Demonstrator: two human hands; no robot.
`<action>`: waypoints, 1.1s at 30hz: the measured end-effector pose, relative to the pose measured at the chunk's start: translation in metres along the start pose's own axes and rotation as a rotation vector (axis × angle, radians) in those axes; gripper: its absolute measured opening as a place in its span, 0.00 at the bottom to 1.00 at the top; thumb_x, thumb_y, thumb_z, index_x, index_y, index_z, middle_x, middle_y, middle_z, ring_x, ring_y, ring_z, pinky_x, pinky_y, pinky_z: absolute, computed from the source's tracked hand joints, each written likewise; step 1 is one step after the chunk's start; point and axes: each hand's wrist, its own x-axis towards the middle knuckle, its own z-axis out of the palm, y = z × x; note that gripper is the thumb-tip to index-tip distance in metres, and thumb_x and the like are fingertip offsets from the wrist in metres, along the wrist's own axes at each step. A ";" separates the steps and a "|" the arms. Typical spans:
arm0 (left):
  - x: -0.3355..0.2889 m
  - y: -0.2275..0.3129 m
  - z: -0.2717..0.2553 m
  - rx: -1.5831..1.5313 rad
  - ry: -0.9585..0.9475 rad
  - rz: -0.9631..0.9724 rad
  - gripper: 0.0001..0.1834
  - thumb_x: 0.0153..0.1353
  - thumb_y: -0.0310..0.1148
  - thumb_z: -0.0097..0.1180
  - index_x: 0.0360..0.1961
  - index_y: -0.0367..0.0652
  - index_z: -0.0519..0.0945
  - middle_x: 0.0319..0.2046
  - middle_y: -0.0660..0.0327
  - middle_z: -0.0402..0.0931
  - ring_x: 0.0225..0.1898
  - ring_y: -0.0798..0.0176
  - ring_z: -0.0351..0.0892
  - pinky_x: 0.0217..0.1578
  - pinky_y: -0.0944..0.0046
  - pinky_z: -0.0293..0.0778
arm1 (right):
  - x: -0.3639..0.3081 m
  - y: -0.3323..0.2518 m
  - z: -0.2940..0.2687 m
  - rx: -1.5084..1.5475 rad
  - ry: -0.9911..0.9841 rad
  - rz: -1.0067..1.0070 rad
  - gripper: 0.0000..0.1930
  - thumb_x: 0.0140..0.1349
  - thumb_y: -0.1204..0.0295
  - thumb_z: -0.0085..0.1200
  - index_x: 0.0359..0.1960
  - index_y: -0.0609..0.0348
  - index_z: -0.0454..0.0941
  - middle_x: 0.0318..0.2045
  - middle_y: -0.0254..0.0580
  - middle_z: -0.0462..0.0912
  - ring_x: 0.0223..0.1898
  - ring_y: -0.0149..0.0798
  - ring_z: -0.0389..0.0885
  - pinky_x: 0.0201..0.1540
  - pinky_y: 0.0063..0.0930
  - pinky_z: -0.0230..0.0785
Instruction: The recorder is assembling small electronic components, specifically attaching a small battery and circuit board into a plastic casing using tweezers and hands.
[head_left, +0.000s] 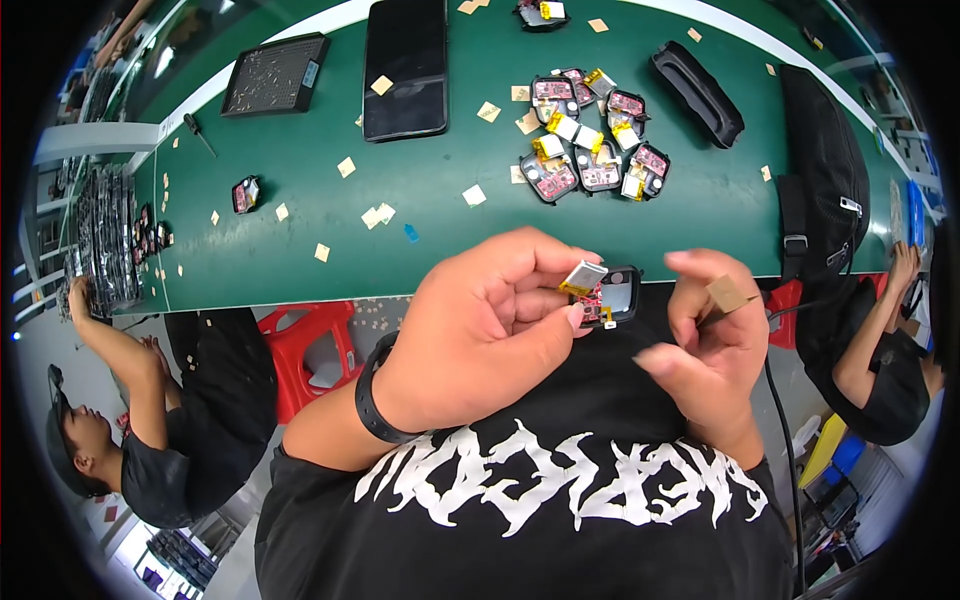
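My left hand (505, 315) is closed on a small black device housing (622, 298) with a red circuit board and a silver battery (584, 276) tilted up from it. To its right, my right hand (715, 345) is held apart from the housing, thumb and fingers spread. A small tan paper square (732, 294) sits against its fingers and looks stuck there. Beyond my hands, several similar open housings (600, 172) with red boards and yellow-taped batteries lie in a cluster on the green table (420, 215).
Small tan paper squares lie scattered about. At the back are a black tray of tiny parts (275, 75), a dark phone-like slab (405, 75) and an elongated black case (698, 93). A black bag (825, 180) lies right. People sit on both sides; a screwdriver (197, 133) lies left.
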 end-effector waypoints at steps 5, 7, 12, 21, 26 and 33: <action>0.001 0.006 0.000 0.171 -0.096 -0.005 0.17 0.67 0.15 0.53 0.57 0.29 0.73 0.53 0.53 0.79 0.55 0.63 0.82 0.57 0.62 0.79 | 0.036 -0.010 0.016 -0.495 -0.144 -0.227 0.19 0.52 0.82 0.70 0.47 0.60 0.84 0.26 0.35 0.78 0.22 0.30 0.73 0.23 0.24 0.63; 0.000 0.004 0.000 0.163 -0.059 -0.018 0.18 0.67 0.14 0.52 0.59 0.29 0.73 0.53 0.53 0.79 0.55 0.63 0.81 0.56 0.63 0.80 | 0.036 -0.012 0.015 -0.497 -0.141 -0.212 0.17 0.52 0.84 0.68 0.44 0.60 0.84 0.25 0.37 0.78 0.23 0.33 0.76 0.25 0.26 0.66; 0.000 0.005 0.001 0.065 0.059 -0.028 0.22 0.68 0.14 0.53 0.63 0.29 0.72 0.53 0.52 0.80 0.54 0.63 0.82 0.54 0.64 0.81 | 0.027 -0.008 0.007 -0.452 -0.088 -0.134 0.12 0.51 0.84 0.69 0.36 0.61 0.82 0.25 0.37 0.78 0.25 0.35 0.78 0.27 0.27 0.70; 0.001 0.000 -0.002 0.142 0.056 -0.042 0.17 0.67 0.15 0.57 0.56 0.27 0.78 0.52 0.51 0.80 0.51 0.62 0.84 0.52 0.65 0.82 | 0.014 0.014 0.000 -0.300 -0.026 -0.206 0.14 0.54 0.82 0.69 0.41 0.61 0.80 0.32 0.35 0.78 0.24 0.23 0.70 0.24 0.18 0.58; 0.000 0.000 -0.002 0.440 0.055 0.068 0.15 0.65 0.13 0.58 0.52 0.27 0.78 0.51 0.49 0.79 0.51 0.63 0.83 0.52 0.66 0.80 | 0.007 0.005 0.023 0.200 0.098 0.349 0.06 0.65 0.81 0.63 0.40 0.64 0.78 0.26 0.23 0.76 0.23 0.12 0.63 0.23 0.12 0.52; 0.001 -0.011 -0.006 0.329 0.084 0.103 0.13 0.65 0.12 0.57 0.50 0.28 0.78 0.50 0.50 0.79 0.51 0.64 0.82 0.52 0.66 0.80 | 0.003 -0.003 0.018 0.031 0.136 0.436 0.04 0.63 0.80 0.66 0.36 0.65 0.83 0.24 0.23 0.77 0.22 0.12 0.64 0.23 0.13 0.52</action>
